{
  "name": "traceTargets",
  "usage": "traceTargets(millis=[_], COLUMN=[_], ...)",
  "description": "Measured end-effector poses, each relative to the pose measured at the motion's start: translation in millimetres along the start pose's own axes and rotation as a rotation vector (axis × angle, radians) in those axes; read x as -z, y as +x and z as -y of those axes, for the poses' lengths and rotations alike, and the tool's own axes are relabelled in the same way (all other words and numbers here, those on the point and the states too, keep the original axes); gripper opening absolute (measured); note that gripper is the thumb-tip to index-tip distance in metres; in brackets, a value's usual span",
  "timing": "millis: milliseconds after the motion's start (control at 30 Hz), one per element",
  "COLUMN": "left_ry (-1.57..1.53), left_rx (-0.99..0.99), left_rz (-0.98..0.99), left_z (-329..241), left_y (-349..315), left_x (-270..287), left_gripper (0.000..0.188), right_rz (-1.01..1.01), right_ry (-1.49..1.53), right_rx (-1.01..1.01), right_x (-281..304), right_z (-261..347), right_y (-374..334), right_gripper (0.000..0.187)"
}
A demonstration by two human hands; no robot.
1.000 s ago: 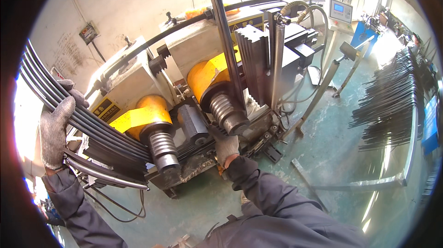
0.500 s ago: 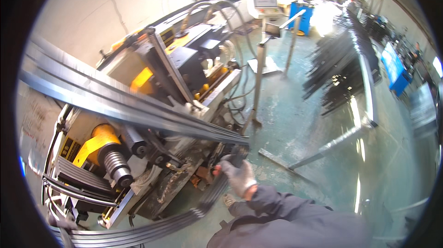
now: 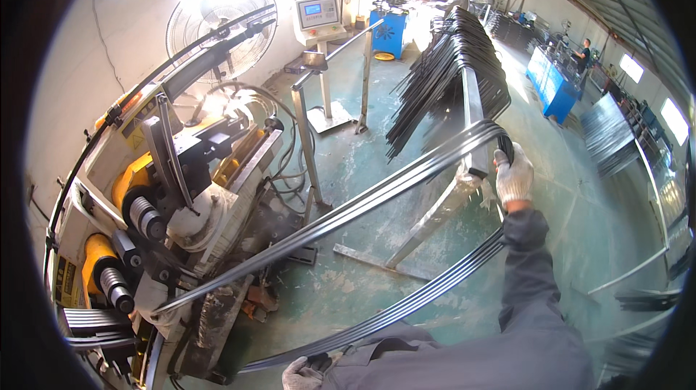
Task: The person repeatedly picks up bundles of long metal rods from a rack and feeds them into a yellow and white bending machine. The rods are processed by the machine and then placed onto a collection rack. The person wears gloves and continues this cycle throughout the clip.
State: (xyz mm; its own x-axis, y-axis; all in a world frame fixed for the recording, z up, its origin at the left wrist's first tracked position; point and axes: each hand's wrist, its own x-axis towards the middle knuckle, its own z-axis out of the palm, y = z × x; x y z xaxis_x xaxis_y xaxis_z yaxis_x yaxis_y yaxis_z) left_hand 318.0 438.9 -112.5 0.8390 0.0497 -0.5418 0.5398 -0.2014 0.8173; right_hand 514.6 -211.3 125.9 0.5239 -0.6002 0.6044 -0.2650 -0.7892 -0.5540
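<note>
My right hand [image 3: 515,176], in a pale knit glove, is closed around the bent end of a bundle of long metal bars [image 3: 341,212]. From that bend, one leg of the bundle slopes down left across the front of the machine; the other curves below toward my left hand. The bend lies over the near end of a metal rack rail [image 3: 473,104]; contact with it cannot be made out. At the lower edge, my gloved left hand [image 3: 303,373] has its fingers curled at the lower leg of the bars, partly hidden by my clothing.
Many dark bent bars [image 3: 442,78] hang over the rack. At left stands a machine with yellow-housed rollers [image 3: 109,274]. A control panel [image 3: 319,13], a large fan [image 3: 217,24] and a blue machine [image 3: 388,31] stand behind. Two people are farther back.
My right hand has carried the bars' bent end up and right, from beside the machine to the rack rail. My view has shifted, so the machine sits farther left.
</note>
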Motion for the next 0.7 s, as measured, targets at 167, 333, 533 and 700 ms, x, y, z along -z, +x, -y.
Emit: traceTargets(millis=[167, 333, 533, 700], left_ry=[-0.929, -0.981, -0.926, -0.809], left_rx=[0.025, -0.181, -0.12, -0.167], left_rz=[-0.098, -0.153, -0.34, -0.902], left_z=[-83.4, -159.0, -103.1, 0.6], left_y=[7.5, 6.6, -52.4, -149.0], left_x=[-52.8, -86.4, -125.4, -86.0], left_gripper=[0.038, 0.033, 0.03, 0.027], right_rz=[0.097, 0.109, 0.225, 1.286], right_ry=[-0.254, -0.575, 0.051, -0.079], right_rx=[0.034, 0.346, 0.575, 0.596], right_x=[-119.0, -200.8, -263.0, -225.1], right_z=[-179.2, -255.1, -152.7, -166.6], right_y=[109.3, 237.8, 42.9, -300.9], right_gripper=[0.042, 0.051, 0.04, 0.042])
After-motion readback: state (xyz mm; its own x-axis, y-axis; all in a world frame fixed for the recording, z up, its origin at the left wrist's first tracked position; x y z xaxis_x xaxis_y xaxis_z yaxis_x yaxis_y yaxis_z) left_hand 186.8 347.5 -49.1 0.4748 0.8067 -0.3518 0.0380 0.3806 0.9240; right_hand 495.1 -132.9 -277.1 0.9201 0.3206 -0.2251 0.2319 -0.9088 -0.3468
